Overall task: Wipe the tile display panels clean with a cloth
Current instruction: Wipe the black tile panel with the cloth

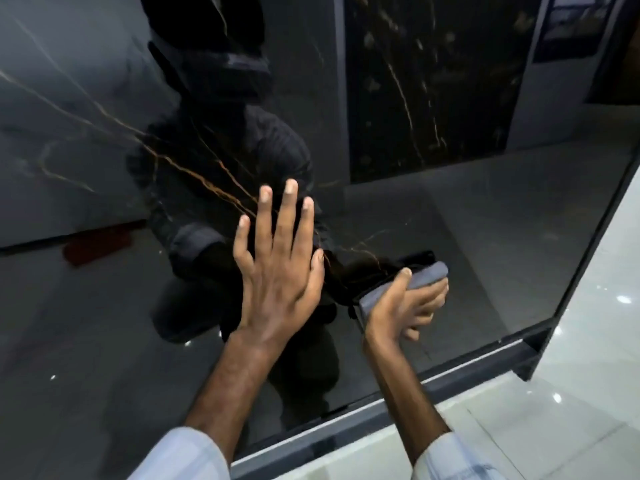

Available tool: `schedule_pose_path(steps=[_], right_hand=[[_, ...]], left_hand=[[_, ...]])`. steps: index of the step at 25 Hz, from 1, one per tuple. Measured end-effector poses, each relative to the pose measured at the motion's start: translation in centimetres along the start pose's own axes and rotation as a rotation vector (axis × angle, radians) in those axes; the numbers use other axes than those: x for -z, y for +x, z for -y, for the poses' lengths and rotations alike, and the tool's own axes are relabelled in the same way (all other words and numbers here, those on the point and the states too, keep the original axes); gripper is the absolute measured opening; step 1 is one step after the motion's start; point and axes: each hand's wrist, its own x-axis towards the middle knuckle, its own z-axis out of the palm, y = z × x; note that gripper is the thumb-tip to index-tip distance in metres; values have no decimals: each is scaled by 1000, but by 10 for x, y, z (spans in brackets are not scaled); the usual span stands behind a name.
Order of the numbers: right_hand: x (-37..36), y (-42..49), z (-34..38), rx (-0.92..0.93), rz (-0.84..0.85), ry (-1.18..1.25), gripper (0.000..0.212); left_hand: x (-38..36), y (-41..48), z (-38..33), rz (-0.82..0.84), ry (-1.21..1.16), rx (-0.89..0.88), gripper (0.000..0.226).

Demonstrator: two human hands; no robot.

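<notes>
A glossy black marble-look tile display panel (104, 323) with thin gold-brown veins fills most of the view, standing upright in a dark metal frame (398, 396) along its lower and right edges. Its polished face mirrors a crouching person in dark clothing and other veined dark panels behind. Below and to the right of the frame lies a pale glossy tiled floor (588, 341) with small bright light spots.

The left hand (273, 271) lies flat with its palm toward the panel near the middle, fingers straight and spread apart, pointing upward; it holds nothing. A light striped sleeve (180, 459) covers the left forearm at the bottom edge, and a matching cuff (446, 459) shows on the right arm.

The right hand (398, 306) is just to the right of the left one and slightly lower, fingers and thumb curled round a folded grey cloth (426, 275). The cloth sits against the panel's surface in its lower right part, above the bottom frame rail.
</notes>
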Motion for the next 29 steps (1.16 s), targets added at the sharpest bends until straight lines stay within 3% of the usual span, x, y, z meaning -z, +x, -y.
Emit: schedule_pose_path(steps=[5, 10, 14, 18, 21, 22, 25, 26, 27, 29], right_hand=[[-3, -26, 115, 568, 13, -70, 92], [-11, -46, 216, 1075, 40, -66, 82], [-22, -87, 279, 1458, 120, 0, 68], [-35, -101, 305, 1746, 35, -135, 58], [-22, -67, 296, 1800, 57, -115, 55], [-18, -52, 299, 1716, 50, -45, 55], [-16, -38, 325, 1232, 5, 123, 60], [-18, -52, 328, 1186, -8, 96, 61], [-21, -66, 321, 1257, -9, 52, 62], [-30, -88, 295, 1646, 67, -63, 56]], left_hand=[[37, 15, 19, -53, -208, -37, 59], [84, 70, 71, -164, -154, 64, 62], [123, 119, 119, -302, -118, -6, 58], [149, 150, 152, -289, -116, -50, 62], [149, 151, 170, -221, -40, -52, 70], [145, 148, 175, -218, 3, -56, 71], [132, 138, 175, -199, 170, -100, 79], [129, 136, 174, -196, 185, -93, 80], [128, 132, 172, -190, 183, -77, 81], [127, 128, 170, -164, 170, -59, 81]])
